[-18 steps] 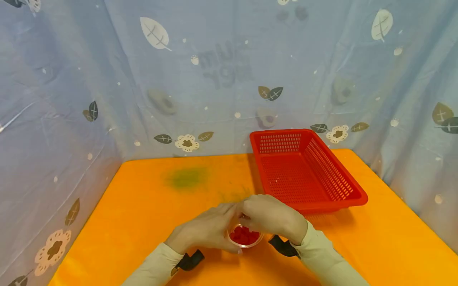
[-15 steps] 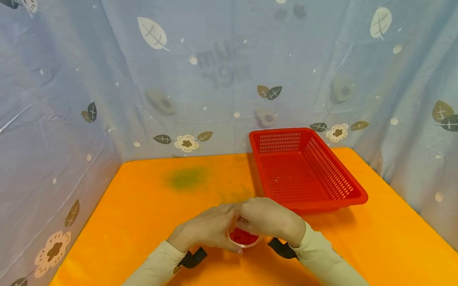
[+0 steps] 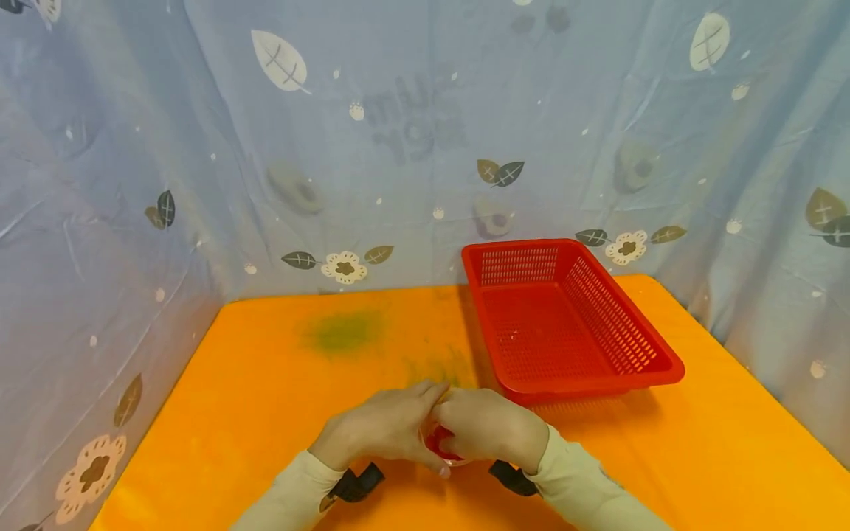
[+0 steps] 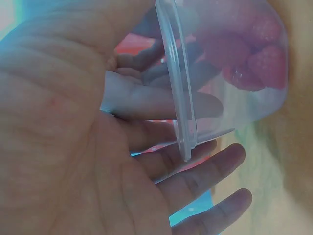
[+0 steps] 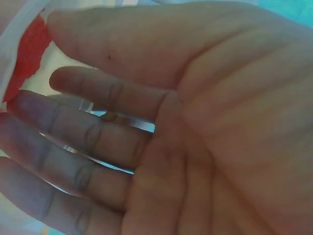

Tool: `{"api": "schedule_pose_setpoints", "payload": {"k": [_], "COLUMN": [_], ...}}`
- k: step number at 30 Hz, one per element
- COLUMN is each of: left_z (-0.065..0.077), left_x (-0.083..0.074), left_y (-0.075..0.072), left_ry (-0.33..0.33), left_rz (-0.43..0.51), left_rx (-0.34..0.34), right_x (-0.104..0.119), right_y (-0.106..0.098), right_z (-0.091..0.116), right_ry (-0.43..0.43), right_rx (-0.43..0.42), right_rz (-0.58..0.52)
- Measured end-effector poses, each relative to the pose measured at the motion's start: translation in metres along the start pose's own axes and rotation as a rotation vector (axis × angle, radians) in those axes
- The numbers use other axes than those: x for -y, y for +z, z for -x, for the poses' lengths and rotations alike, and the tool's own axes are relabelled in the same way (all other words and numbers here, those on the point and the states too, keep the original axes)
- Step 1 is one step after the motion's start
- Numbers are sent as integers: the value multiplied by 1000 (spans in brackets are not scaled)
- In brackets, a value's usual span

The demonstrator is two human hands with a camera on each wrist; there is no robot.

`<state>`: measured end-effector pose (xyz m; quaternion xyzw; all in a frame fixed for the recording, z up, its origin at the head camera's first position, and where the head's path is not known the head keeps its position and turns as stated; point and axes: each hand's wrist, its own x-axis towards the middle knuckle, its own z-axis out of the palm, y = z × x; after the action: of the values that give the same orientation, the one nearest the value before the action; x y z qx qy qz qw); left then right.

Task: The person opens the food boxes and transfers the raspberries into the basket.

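A clear plastic cup (image 4: pixel 178 73) holds several raspberries (image 4: pixel 266 66), seen through its wall in the left wrist view. In the head view my left hand (image 3: pixel 378 428) is around the cup's left side, thumb in front and fingers behind. My right hand (image 3: pixel 494 428) lies over the mouth of the cup, its fingertips reaching inside and covering most of the fruit. The right wrist view shows my right hand's fingers (image 5: pixel 83 132) extended, no berry between them and the thumb. Red fruit (image 5: pixel 29 54) shows right at the thumb tip, beside the cup's edge.
A red perforated plastic basket (image 3: pixel 551 332) stands behind and to the right of the hands. An orange cloth (image 3: pixel 279 383) with greenish stains covers the table. Patterned blue-grey curtains (image 3: pixel 372 184) enclose the back and sides.
My right hand has moved down and slightly left, its fingers now deeper in the cup and hiding more of the raspberries. My left hand stays around the cup.
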<state>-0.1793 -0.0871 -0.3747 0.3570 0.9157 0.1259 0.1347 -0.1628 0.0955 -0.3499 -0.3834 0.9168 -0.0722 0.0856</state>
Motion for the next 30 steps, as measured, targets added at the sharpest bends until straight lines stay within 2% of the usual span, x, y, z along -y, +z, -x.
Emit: {"api": "schedule_pose_setpoints", "payload": {"k": [7, 11, 16, 30], "left_z": [4, 3, 2, 2], "left_x": [0, -1, -2, -3], "left_y": [6, 5, 4, 5], "left_ry": [-19, -27, -30, -55], "left_rz": [3, 2, -8, 10], "left_rx": [3, 1, 2, 28], "right_x": [0, 0, 1, 2], "right_y": [5, 5, 0, 3], "right_z": [2, 3, 5, 3], "right_ry": [28, 9, 11, 52], "right_rx": [-39, -55, 8, 63], "right_rz": [62, 75, 22, 89]}}
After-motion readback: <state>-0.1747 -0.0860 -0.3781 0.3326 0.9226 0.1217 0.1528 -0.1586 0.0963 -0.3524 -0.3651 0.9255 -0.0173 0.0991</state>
